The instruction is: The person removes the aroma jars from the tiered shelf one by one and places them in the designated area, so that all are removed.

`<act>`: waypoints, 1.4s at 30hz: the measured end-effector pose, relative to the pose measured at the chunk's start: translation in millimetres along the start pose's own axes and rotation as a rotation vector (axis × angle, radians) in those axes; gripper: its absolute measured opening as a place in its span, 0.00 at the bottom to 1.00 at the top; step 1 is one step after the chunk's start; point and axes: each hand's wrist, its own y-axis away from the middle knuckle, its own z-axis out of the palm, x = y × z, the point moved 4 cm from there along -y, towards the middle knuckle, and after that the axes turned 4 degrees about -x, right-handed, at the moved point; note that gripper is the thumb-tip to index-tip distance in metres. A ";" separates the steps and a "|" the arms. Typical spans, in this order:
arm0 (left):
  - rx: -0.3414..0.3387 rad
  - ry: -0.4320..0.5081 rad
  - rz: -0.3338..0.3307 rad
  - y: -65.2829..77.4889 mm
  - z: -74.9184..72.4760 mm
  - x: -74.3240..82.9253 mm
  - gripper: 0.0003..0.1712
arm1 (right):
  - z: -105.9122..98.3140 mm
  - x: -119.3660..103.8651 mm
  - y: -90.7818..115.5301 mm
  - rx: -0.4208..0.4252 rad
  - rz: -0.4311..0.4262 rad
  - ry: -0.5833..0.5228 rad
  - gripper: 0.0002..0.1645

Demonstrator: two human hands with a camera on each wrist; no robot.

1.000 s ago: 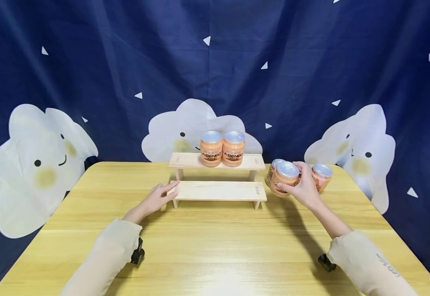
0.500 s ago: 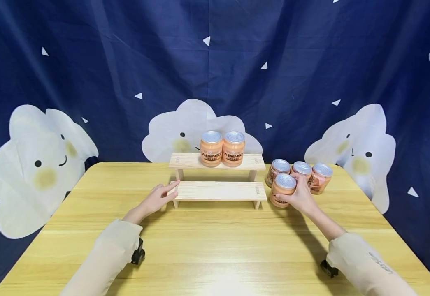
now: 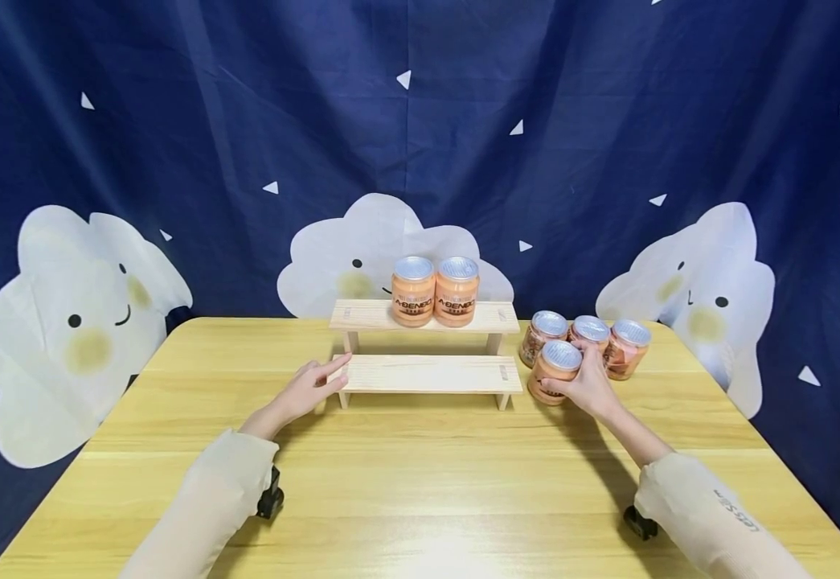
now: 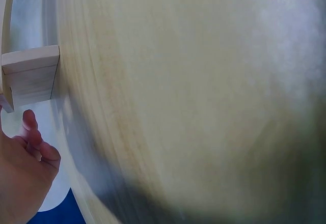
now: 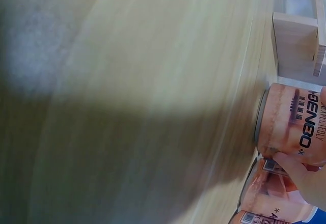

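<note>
Curtain (image 3: 463,121): dark blue, creased, beyond the left hand (image 3: 305,391) and right hand (image 3: 592,388).
Clouds (image 3: 372,233): white, left of the left hand, between both, right of the right hand.
Triangles (image 3: 404,80): white, above both.
Table (image 3: 427,474): yellow wood grain, beneath both.
Glare (image 3: 448,560): on the table, nearer than both.

The jar (image 3: 544,376) in my right hand (image 3: 590,384) is orange, with dark letters and a silver top (image 3: 561,355). The two jars (image 3: 413,297) on the shelves (image 3: 427,374) look orange and silver too. The shelves are pale wood with thin lines. My table (image 3: 420,466) is yellow with streaks. My sleeves (image 3: 237,458) are cream. The curtain (image 3: 318,104) is dark blue, with white triangles (image 3: 404,80) and white clouds (image 3: 36,273) that have black eyes (image 3: 74,321) and yellow cheeks (image 3: 90,350).
</note>
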 end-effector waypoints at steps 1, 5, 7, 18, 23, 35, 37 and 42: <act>0.000 0.000 -0.002 -0.3 0.2 0.0 0.29 | -0.1 1.0 -0.4 0.004 0.002 0.001 0.49; 0.001 0.002 -0.005 -1.0 0.9 0.3 0.29 | -0.6 2.0 -1.9 0.004 0.020 -0.003 0.50; 0.004 0.003 -0.006 -1.3 0.8 0.8 0.28 | -0.8 1.7 -2.3 -0.001 0.026 -0.007 0.50; 0.007 0.005 -0.010 -0.4 0.7 1.8 0.28 | -7.9 -2.6 -2.6 -0.012 -0.014 -0.023 0.49; 0.004 0.010 0.001 -0.5 0.2 2.0 0.29 | -18.9 -12.6 -1.7 0.006 -0.082 -0.099 0.47; -0.003 0.002 -0.010 -0.2 0.1 2.8 0.29 | -25.2 -38.4 -18.2 -0.010 -0.102 -0.124 0.46; -0.002 -0.001 -0.012 -0.2 0.1 2.6 0.29 | -22.8 -45.6 -22.8 -0.022 -0.108 -0.131 0.47; -0.001 -0.002 -0.016 -0.9 0.0 2.8 0.29 | -11.8 -64.4 -36.8 -0.038 -0.138 -0.146 0.45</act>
